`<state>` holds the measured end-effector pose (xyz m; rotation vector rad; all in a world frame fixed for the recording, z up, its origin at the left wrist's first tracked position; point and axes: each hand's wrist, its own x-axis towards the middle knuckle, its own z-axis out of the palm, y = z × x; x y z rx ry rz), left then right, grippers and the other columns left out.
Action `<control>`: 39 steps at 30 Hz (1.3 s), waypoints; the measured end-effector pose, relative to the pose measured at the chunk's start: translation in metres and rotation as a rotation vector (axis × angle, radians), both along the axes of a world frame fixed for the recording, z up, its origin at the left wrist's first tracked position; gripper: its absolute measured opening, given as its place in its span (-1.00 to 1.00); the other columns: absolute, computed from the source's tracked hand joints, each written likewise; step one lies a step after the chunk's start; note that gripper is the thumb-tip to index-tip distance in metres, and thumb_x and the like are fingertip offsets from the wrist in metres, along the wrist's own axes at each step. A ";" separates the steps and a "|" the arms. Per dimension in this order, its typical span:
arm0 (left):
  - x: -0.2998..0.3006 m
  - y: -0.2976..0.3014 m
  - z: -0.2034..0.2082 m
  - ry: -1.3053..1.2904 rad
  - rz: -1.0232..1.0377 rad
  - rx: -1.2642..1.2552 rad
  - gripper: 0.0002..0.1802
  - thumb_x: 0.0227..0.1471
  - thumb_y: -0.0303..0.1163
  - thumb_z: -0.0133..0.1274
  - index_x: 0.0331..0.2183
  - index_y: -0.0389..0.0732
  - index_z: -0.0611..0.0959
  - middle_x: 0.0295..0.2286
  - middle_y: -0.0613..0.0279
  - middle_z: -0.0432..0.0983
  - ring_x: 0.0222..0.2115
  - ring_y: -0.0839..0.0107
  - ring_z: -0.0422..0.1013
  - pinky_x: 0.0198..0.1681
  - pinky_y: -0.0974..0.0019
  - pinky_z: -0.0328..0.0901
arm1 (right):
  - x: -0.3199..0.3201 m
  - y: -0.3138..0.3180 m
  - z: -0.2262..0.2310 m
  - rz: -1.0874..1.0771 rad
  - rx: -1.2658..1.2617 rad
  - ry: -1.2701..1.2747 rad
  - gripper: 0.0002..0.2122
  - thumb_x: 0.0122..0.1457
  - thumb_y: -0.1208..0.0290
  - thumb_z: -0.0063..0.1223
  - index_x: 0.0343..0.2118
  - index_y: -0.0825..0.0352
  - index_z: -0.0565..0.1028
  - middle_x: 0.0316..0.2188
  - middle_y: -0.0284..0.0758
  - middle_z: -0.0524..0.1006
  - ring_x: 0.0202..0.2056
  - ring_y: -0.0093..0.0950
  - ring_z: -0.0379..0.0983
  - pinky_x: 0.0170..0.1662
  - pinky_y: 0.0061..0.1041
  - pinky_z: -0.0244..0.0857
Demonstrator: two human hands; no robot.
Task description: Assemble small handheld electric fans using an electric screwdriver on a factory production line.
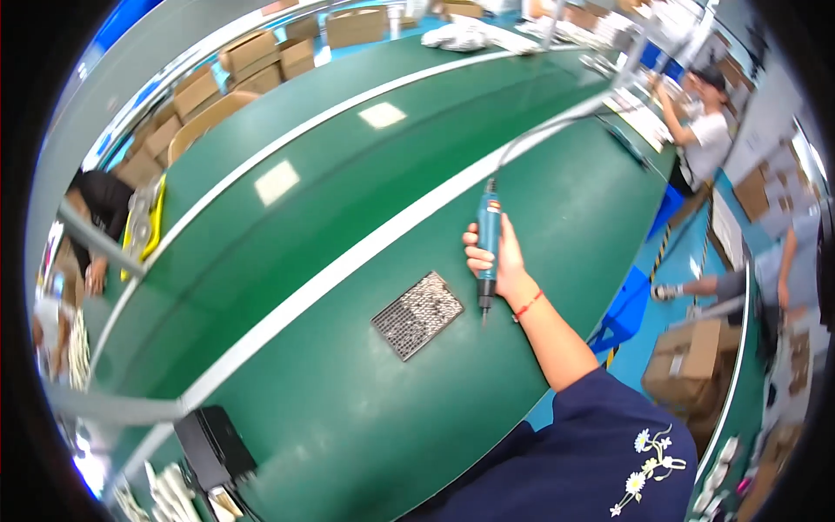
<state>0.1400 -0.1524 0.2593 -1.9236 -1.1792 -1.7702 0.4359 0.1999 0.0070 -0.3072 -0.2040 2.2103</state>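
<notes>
My right hand (500, 250) is wrapped round a teal electric screwdriver (489, 233), held upright over the green workbench (348, 409). Its black nose and thin bit point down toward the bench, and a cord leaves its top end. To the left of the hand lies a dark rectangular screw tray (417, 315), set at an angle. Small silvery pieces fill its far right part, while the near left part shows a grid of bare holes. My left hand is out of the picture.
A black box-shaped device (214, 445) stands at the near left beside pale parts (170, 491). Beyond the white rail (348, 261) runs a green belt. Another person (703, 130) sits at the far right, near a second teal screwdriver (628, 143). A yellow tray (146, 224) is at far left.
</notes>
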 end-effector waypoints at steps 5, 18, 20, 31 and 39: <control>0.015 0.045 -0.057 -0.086 -0.181 -0.247 -0.49 0.13 -0.21 0.01 0.07 -0.07 0.25 0.00 0.16 0.27 0.03 0.10 0.27 -0.20 -0.26 0.40 | 0.017 0.000 -0.007 -0.079 0.030 -0.035 -0.43 0.28 -0.18 -0.37 -0.24 0.37 0.36 -0.44 -0.30 0.37 -0.71 -0.62 0.17 -0.69 -0.64 0.14; -0.017 0.122 -0.249 -0.863 -0.006 -0.638 -0.76 0.24 -0.39 -0.12 -0.24 -0.38 0.55 -0.45 0.19 0.47 -0.44 0.49 0.36 -0.28 0.41 0.33 | 0.003 -0.016 0.005 -0.029 0.043 -0.215 -0.50 0.33 -0.11 -0.45 -0.17 0.33 0.32 -0.40 -0.34 0.34 -0.56 -0.59 0.21 -0.48 -0.57 0.21; -0.014 0.127 -0.246 -0.852 -0.004 -0.668 -0.76 0.24 -0.39 -0.12 -0.25 -0.38 0.55 -0.46 0.20 0.47 -0.45 0.49 0.37 -0.29 0.42 0.32 | 0.005 -0.016 0.010 -0.037 0.020 -0.214 -0.50 0.33 -0.10 -0.44 -0.16 0.33 0.32 -0.40 -0.34 0.34 -0.55 -0.58 0.22 -0.46 -0.56 0.22; -0.029 0.118 -0.253 -0.798 0.068 -0.766 -0.80 0.19 -0.40 -0.01 -0.25 -0.35 0.58 -0.44 0.22 0.52 -0.39 0.50 0.44 -0.28 0.42 0.36 | -0.026 -0.003 -0.002 0.062 0.006 -0.083 -0.63 0.24 0.03 -0.10 -0.19 0.31 0.33 -0.45 -0.40 0.29 -0.53 -0.61 0.22 -0.41 -0.57 0.18; -0.017 0.132 -0.251 -0.725 -0.024 -0.736 -0.82 0.14 -0.40 0.03 -0.24 -0.29 0.59 -0.44 0.20 0.59 -0.40 0.49 0.51 -0.30 0.39 0.38 | 0.015 -0.005 -0.002 -0.004 0.087 -0.054 -0.67 0.33 0.23 -0.17 -0.01 0.38 0.26 -0.32 -0.32 0.25 -0.42 -0.52 0.18 -0.28 -0.52 0.20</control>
